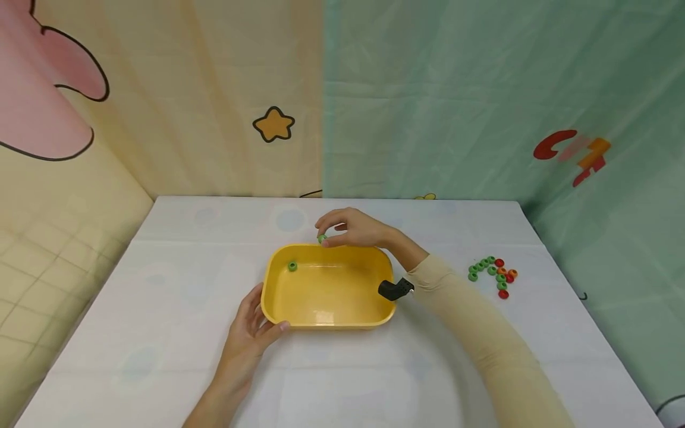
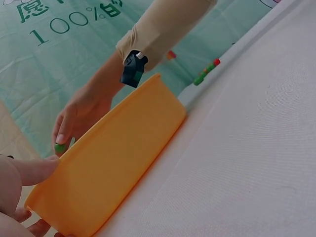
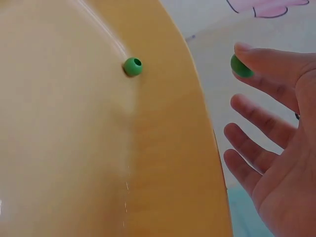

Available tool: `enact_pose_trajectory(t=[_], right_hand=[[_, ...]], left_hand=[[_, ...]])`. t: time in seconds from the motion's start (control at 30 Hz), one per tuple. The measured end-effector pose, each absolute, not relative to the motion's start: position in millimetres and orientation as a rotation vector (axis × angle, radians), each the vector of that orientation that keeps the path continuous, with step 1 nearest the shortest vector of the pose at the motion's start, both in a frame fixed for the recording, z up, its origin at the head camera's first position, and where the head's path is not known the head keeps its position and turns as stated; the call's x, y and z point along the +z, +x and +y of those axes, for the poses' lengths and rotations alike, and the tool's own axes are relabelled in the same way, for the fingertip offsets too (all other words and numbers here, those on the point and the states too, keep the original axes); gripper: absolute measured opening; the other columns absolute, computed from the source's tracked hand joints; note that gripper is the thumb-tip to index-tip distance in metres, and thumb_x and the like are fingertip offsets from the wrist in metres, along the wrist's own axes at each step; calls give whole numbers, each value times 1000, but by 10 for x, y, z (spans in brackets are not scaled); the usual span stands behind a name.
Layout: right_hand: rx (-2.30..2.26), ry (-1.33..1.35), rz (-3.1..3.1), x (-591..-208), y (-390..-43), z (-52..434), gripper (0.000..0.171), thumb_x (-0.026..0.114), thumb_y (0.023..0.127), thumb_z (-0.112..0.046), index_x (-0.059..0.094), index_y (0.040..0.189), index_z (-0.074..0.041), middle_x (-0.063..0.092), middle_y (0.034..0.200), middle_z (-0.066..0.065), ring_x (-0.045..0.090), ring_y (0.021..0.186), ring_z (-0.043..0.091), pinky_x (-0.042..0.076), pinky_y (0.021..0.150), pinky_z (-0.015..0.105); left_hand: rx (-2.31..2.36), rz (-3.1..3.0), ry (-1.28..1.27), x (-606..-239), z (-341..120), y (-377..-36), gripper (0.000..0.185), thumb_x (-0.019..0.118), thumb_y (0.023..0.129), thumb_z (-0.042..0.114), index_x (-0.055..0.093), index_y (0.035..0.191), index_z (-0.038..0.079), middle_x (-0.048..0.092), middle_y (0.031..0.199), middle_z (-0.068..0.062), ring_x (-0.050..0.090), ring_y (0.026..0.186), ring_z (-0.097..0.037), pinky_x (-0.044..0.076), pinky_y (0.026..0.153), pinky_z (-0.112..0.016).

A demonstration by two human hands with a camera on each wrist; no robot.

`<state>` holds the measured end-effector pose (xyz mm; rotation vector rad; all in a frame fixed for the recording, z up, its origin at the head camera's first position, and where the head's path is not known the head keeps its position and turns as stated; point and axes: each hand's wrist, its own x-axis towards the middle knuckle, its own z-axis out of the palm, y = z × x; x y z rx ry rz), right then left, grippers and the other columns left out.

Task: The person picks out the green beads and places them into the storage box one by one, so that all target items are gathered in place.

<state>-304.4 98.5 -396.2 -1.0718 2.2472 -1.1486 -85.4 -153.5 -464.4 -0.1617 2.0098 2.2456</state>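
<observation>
Green bead (image 1: 322, 239) up at the yellow tray's (image 1: 329, 300) far rim, pinched between thumb and index finger of the right hand (image 1: 355, 229), other fingers loosely parted; left hand (image 1: 248, 333) grips the tray's left side, thumb on the rim; second bead (image 1: 292, 266) sits inside, ahead of the left hand; colourful beads (image 1: 500, 278) lie right of the right hand.

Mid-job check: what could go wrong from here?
The right hand pinches a green bead near the far edge of the yellow tray, so a slip might drop it outside. The left hand holds the tray at its left end only, so a bump could swing it.
</observation>
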Motion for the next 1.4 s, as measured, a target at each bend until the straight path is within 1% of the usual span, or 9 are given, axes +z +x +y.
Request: enact_pose_trajectory(t=[0.27,0.4,0.5,0.63,0.77,0.9,1.13,1.3,1.4], right_hand=[[-1066,-1181,2221,-3942,-3049,716,19,77,96,-22,78,110,-9,62,138,7,51,130,18,46,112,48],[-1022,-1209,2216,-3959,-3046,626,19,77,96,-22,78,111,-10,61,140,12,52,130,19,45,111,52],[-977,-1226,2220,-3985,-3044,586,19,77,96,-23,77,111,-10,59,141,15,51,131,20,46,111,50],[-918,-1243,2232,-4001,-3046,558,21,77,96,-24,77,113,-11,59,142,15,50,133,20,46,111,47],[-906,-1245,2237,-3989,-3048,562,23,77,96,-23,76,116,-11,58,143,15,50,133,20,46,111,49],[-924,-1227,2249,-3978,-3055,612,24,77,96,-23,76,117,-10,59,142,14,52,129,19,48,109,50],[-946,-1149,2299,-3954,-3044,842,24,77,96,-23,75,117,-9,60,140,12,55,127,21,50,107,43],[-980,-1054,2314,-3945,-3016,1066,22,77,96,-21,76,116,-11,60,141,13,55,128,26,50,107,44],[-1020,-991,2305,-3961,-3011,1180,26,77,96,-22,75,119,-10,61,139,9,54,128,25,49,108,45]], left_hand=[[2226,2011,-185,-4613,-1521,-855,94,81,91,7,22,164,19,27,165,1,30,148,-19,38,112,-19],[2231,2011,-165,-4617,-1512,-861,93,79,92,5,22,164,19,27,164,1,30,148,-20,39,112,-19],[2226,2013,-164,-4606,-1506,-860,93,79,92,4,22,164,19,27,164,1,30,149,-20,39,111,-18],[2224,2012,-171,-4594,-1501,-856,93,79,91,3,22,164,19,27,165,1,30,149,-20,39,111,-18],[2217,2013,-186,-4591,-1496,-859,94,79,91,4,22,164,19,26,165,1,30,149,-20,39,110,-17],[2216,2012,-197,-4599,-1490,-867,94,80,91,5,22,164,20,26,165,1,30,149,-19,39,110,-18],[2216,2006,-210,-4622,-1485,-874,95,81,91,7,22,164,21,26,165,3,30,149,-18,38,113,-21],[2217,2013,-213,-4618,-1489,-875,95,81,90,7,22,164,19,27,165,2,30,149,-18,38,113,-21],[2224,2013,-220,-4619,-1488,-873,95,81,90,5,23,164,19,28,164,1,31,148,-18,39,111,-20]])
